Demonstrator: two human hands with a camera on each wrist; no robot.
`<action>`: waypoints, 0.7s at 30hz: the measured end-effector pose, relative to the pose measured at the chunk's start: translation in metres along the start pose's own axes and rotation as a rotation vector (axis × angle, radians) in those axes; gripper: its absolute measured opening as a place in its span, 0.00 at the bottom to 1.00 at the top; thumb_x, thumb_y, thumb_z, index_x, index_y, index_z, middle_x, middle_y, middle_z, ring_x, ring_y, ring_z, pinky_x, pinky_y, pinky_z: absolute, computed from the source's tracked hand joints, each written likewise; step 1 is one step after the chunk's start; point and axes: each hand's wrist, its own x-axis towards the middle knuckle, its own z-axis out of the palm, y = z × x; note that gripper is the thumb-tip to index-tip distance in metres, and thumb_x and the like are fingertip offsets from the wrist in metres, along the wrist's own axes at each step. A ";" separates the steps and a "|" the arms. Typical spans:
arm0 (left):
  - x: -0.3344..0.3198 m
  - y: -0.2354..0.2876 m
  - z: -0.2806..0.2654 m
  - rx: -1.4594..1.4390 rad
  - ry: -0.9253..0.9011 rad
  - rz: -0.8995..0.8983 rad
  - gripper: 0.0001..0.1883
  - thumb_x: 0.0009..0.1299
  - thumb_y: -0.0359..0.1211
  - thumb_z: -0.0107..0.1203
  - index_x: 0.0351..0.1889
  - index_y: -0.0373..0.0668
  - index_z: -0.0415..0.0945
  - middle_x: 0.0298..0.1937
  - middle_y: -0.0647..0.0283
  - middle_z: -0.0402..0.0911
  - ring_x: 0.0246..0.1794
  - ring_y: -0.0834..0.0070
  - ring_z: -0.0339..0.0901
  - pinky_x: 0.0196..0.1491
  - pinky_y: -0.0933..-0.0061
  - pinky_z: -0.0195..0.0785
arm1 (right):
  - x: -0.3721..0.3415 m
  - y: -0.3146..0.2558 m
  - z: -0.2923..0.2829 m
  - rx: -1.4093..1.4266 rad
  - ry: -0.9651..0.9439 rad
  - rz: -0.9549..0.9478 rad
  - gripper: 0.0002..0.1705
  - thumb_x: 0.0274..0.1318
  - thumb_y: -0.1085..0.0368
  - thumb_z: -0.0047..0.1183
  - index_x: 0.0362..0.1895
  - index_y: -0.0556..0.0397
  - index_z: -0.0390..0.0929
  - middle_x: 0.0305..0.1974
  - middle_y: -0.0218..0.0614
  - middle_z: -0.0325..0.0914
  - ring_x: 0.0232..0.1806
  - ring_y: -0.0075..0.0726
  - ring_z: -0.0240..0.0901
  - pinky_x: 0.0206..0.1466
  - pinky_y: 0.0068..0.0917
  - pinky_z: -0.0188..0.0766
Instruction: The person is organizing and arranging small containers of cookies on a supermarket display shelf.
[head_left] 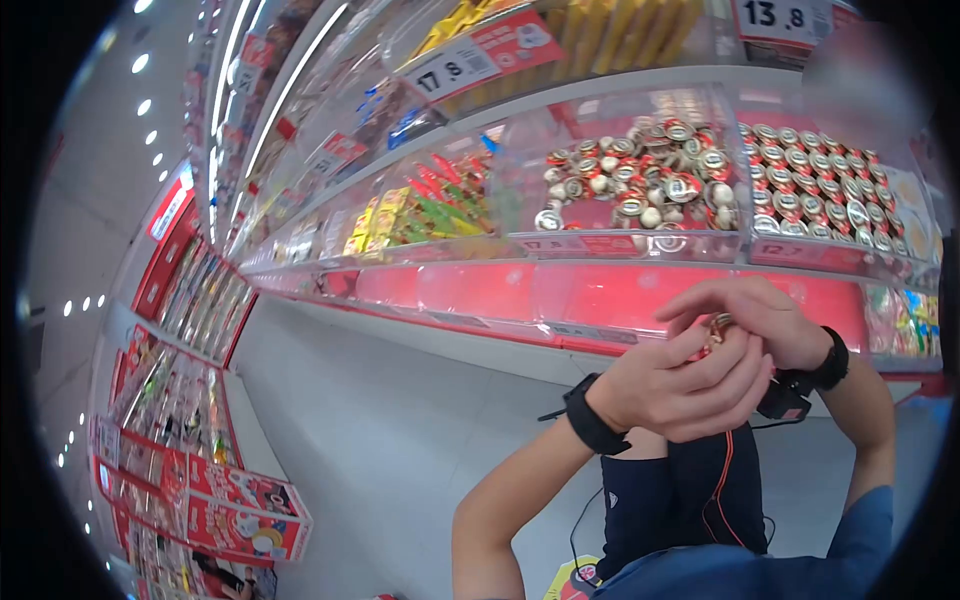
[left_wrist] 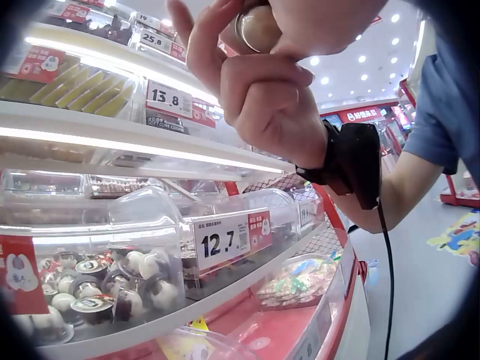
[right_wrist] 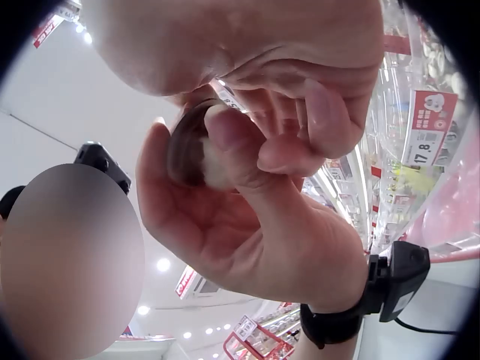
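Both hands meet in front of my body around a small round snack cup (head_left: 719, 327), reddish with a shiny rim. My left hand (head_left: 690, 385) holds it; in the right wrist view the left thumb presses the cup's pale side (right_wrist: 216, 163), beside its dark brown round edge. My right hand (head_left: 765, 315) closes over it from the other side. The left wrist view has the right hand's bent fingers (left_wrist: 259, 97) at the cup's rounded end (left_wrist: 259, 28). Much of the cup is hidden by fingers.
A clear bin (head_left: 520, 200) of loose similar cups stands ahead, beside another with cups in neat rows (head_left: 820, 185). Price tags (left_wrist: 232, 241) line the shelf edges. A red lower ledge (head_left: 620, 300) runs below. Grey floor (head_left: 380, 440) stretches left towards more shelves; a blurred head (right_wrist: 71, 262) shows in the right wrist view.
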 end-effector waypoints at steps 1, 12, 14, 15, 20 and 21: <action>-0.004 0.000 -0.002 -0.004 -0.030 0.005 0.13 0.62 0.33 0.52 0.45 0.42 0.72 0.45 0.63 0.75 0.47 0.71 0.73 0.49 0.68 0.64 | -0.001 0.002 -0.002 0.033 -0.015 0.056 0.30 0.66 0.51 0.31 0.47 0.67 0.73 0.44 0.44 0.76 0.46 0.32 0.71 0.54 0.27 0.64; -0.030 -0.006 0.030 -0.145 -0.044 -0.243 0.17 0.64 0.29 0.53 0.50 0.44 0.67 0.50 0.66 0.79 0.52 0.70 0.76 0.62 0.67 0.59 | -0.011 0.023 -0.030 0.332 0.038 0.255 0.26 0.68 0.50 0.32 0.59 0.54 0.64 0.46 0.27 0.71 0.41 0.16 0.67 0.42 0.18 0.67; -0.024 -0.009 0.043 -0.119 0.037 -0.301 0.16 0.63 0.32 0.56 0.49 0.44 0.71 0.48 0.67 0.80 0.51 0.69 0.76 0.60 0.64 0.59 | -0.013 0.022 -0.035 0.382 0.034 0.215 0.27 0.67 0.49 0.33 0.60 0.54 0.62 0.47 0.27 0.70 0.42 0.16 0.66 0.43 0.18 0.66; -0.022 -0.012 0.047 -0.072 0.058 -0.330 0.16 0.62 0.33 0.57 0.48 0.45 0.71 0.48 0.67 0.80 0.50 0.68 0.77 0.59 0.63 0.59 | -0.014 0.017 -0.039 0.382 0.081 0.240 0.25 0.66 0.54 0.38 0.62 0.55 0.61 0.48 0.29 0.68 0.44 0.15 0.65 0.44 0.18 0.66; -0.012 -0.053 0.054 -0.404 -0.191 -0.330 0.32 0.54 0.36 0.64 0.57 0.42 0.65 0.57 0.51 0.72 0.60 0.58 0.68 0.59 0.56 0.55 | -0.019 0.013 -0.057 -0.049 0.377 -0.039 0.20 0.60 0.67 0.48 0.56 0.56 0.64 0.43 0.29 0.69 0.39 0.16 0.68 0.38 0.18 0.68; -0.010 -0.068 0.051 -0.459 -0.312 -0.390 0.26 0.56 0.37 0.62 0.53 0.43 0.71 0.58 0.51 0.70 0.61 0.58 0.66 0.59 0.58 0.56 | -0.024 0.002 -0.065 -0.113 0.489 -0.064 0.19 0.59 0.67 0.48 0.54 0.56 0.64 0.43 0.29 0.69 0.40 0.16 0.68 0.38 0.18 0.68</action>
